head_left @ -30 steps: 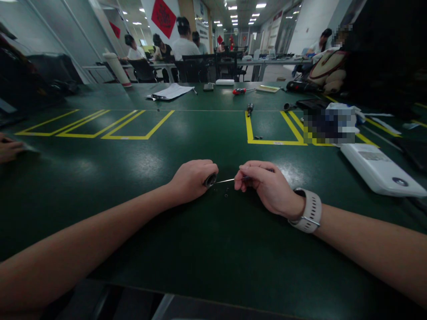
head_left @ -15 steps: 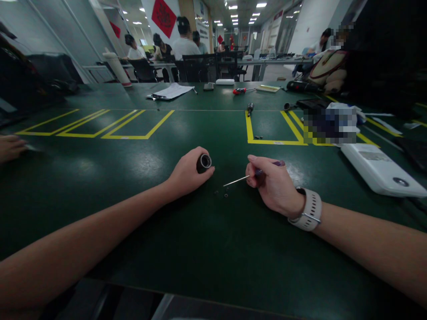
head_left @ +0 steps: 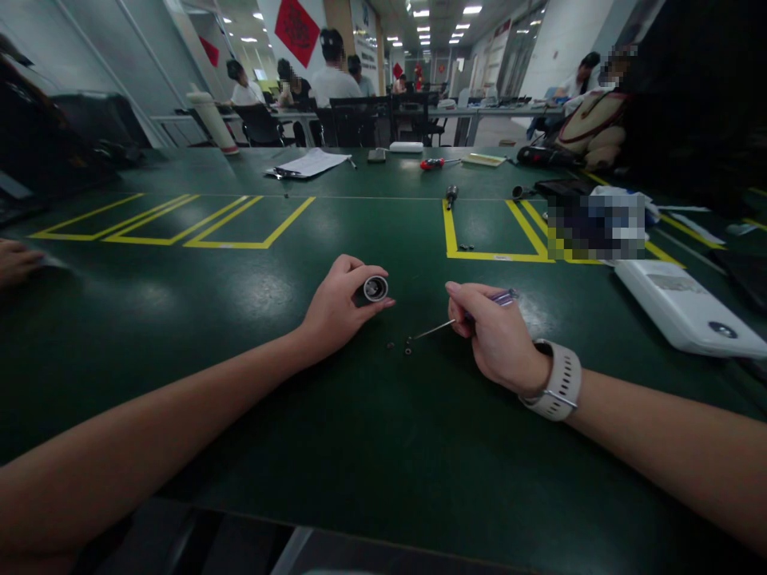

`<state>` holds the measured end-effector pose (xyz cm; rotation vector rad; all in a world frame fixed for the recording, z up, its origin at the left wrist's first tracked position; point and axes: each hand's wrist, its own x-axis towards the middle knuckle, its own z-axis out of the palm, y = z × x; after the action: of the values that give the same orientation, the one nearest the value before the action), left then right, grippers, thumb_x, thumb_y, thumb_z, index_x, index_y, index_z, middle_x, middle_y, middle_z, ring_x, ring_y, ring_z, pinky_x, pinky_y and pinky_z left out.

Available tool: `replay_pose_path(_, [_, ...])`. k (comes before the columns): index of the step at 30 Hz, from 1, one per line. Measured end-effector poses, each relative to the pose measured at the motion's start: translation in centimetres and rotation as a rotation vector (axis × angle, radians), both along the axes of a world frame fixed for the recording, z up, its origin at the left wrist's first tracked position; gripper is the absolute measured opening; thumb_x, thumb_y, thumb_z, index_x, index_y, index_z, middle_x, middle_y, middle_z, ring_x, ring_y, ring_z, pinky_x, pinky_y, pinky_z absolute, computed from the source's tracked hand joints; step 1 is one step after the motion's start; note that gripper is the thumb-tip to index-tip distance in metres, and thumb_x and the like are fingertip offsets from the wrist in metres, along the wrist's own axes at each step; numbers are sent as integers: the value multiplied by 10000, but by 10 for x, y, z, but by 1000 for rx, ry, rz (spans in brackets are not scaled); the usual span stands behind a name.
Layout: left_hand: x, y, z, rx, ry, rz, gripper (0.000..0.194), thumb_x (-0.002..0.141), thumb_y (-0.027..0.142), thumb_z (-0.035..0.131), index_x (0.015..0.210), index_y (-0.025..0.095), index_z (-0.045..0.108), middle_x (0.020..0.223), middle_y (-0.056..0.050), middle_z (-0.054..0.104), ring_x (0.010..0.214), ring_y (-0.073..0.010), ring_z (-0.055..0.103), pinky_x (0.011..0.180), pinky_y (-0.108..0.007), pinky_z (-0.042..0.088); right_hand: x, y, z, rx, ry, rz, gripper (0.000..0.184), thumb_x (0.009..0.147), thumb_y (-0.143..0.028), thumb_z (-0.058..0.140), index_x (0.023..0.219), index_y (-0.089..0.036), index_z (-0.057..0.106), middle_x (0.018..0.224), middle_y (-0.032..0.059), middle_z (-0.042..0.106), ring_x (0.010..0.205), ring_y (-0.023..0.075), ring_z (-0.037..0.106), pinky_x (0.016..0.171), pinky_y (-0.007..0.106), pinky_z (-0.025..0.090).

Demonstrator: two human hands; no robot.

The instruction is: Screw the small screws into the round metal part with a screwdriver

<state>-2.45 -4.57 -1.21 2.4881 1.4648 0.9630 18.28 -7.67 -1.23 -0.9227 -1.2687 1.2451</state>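
My left hand (head_left: 339, 299) is closed around a dark metal cylinder (head_left: 375, 288), its round open end turned toward me. Inside that end some shapes show, too small to name. My right hand (head_left: 488, 323) grips a screwdriver with a purplish handle (head_left: 504, 298). The thin metal shaft (head_left: 435, 329) slants down to the left, its tip near several tiny dark ring-like parts (head_left: 408, 350) on the green table (head_left: 383, 447). Tip and cylinder are apart. Whether the tip touches the small parts I cannot tell.
Yellow tape frames (head_left: 228, 245) mark the table. Small dark parts (head_left: 466, 247) and a metal fitting (head_left: 451, 196) lie at the right frame. Farther back are a red screwdriver (head_left: 432, 164) and papers (head_left: 311, 163). A white device (head_left: 689, 307) sits right; another person's hand (head_left: 19, 262) left.
The screwdriver has come away from the cylinder and moved right, its tip now low by the small parts. My left hand has raised the cylinder and turned its open end toward me.
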Motion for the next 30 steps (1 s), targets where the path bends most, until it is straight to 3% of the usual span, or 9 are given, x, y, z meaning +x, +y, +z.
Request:
replay_pose_path(10, [-4, 3, -3, -55, -52, -80, 360, 755, 292, 631, 1087, 170, 569, 994, -61, 619, 903, -188, 584, 765, -334, 487, 1, -5, 1, 116, -290, 5, 393, 863, -409, 485, 537, -191, 501, 490, -44, 447, 480, 95, 425, 484, 246, 338])
replay_pose_path(13, [-1, 3, -1, -203, -215, -94, 384, 710, 227, 648, 1082, 159, 582, 1047, -80, 625, 946, -201, 598, 806, -365, 498, 0, -11, 10, 174, -452, 3, 388, 879, -357, 463, 536, -183, 503, 483, -44, 450, 471, 91, 435, 475, 241, 338])
replay_pose_path(19, [10, -7, 10, -663, -759, -91, 463, 631, 135, 673, 1089, 138, 608, 1067, -95, 641, 954, -223, 615, 932, -429, 433, -2, -13, 27, 235, -635, -27, 396, 873, -298, 470, 501, -167, 494, 448, -50, 450, 428, 73, 425, 433, 217, 314])
replay_pose_path(24, [13, -10, 10, -784, -983, -65, 418, 608, 87, 685, 1019, 151, 651, 1093, -74, 646, 1003, -212, 601, 990, -397, 383, -1, -7, 36, 74, -678, 23, 375, 876, -330, 458, 549, -163, 535, 434, -46, 474, 420, 78, 453, 435, 208, 338])
replay_pose_path(30, [12, -10, 8, -844, -1020, -69, 403, 609, 85, 690, 1001, 175, 668, 942, -40, 697, 926, -182, 622, 925, -343, 428, -1, -9, 36, 96, -704, 110, 316, 866, -341, 459, 625, -161, 555, 509, -20, 559, 460, 92, 500, 444, 212, 365])
